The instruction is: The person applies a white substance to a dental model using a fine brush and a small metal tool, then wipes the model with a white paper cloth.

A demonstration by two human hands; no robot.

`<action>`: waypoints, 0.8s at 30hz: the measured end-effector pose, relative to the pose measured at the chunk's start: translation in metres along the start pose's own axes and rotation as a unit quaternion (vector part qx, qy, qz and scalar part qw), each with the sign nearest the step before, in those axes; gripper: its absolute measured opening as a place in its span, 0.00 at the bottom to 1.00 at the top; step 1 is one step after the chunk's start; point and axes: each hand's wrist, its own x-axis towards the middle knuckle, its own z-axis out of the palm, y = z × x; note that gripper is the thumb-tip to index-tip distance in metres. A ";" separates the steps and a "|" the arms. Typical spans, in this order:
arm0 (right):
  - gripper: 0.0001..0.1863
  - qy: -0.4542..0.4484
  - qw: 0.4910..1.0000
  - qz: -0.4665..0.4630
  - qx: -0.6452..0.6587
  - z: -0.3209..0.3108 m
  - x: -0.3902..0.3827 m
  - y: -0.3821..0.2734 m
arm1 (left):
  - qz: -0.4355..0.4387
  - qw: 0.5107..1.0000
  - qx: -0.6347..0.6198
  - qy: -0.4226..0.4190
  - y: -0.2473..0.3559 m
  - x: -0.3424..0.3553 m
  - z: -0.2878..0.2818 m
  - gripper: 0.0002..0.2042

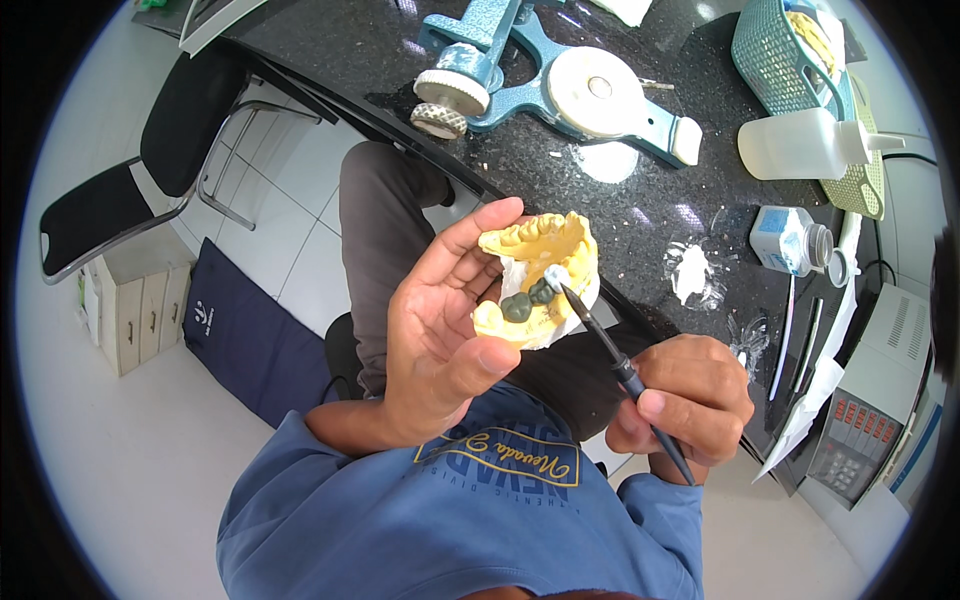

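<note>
My left hand [438,330] holds a yellow plaster dental model [540,235] with dark grey-green tooth shapes [517,308] and a small white-coated one [556,278] on it. In my right hand [690,400] is a slim black-handled tool [625,372], held in closed fingers and angled up to the left. Its narrow tip meets the model at or very near the white-coated tooth, where I cannot tell exact contact. My thumb lies along the model's lower left edge, with the fingers curled behind it.
The dark counter [640,210] bears a teal metal instrument [555,90], a plastic basket [775,55], a squeeze bottle [790,145], an open jar [785,240], white powder [692,275] and thin tools [785,340]. A control box [865,400] is at right, a black chair [170,140] at left.
</note>
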 end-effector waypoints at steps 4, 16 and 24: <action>0.16 -0.007 1.000 0.003 0.002 -0.002 0.001 -0.001 | 0.001 1.000 -0.009 -0.001 0.000 0.001 0.001 0.45; 0.14 0.032 0.999 0.012 0.038 0.008 0.000 0.003 | -0.031 0.998 0.030 0.039 -0.001 0.002 0.003 0.55; 0.13 0.021 0.999 -0.003 0.042 0.009 0.003 0.005 | -0.033 0.999 0.018 0.039 -0.002 0.002 0.002 0.54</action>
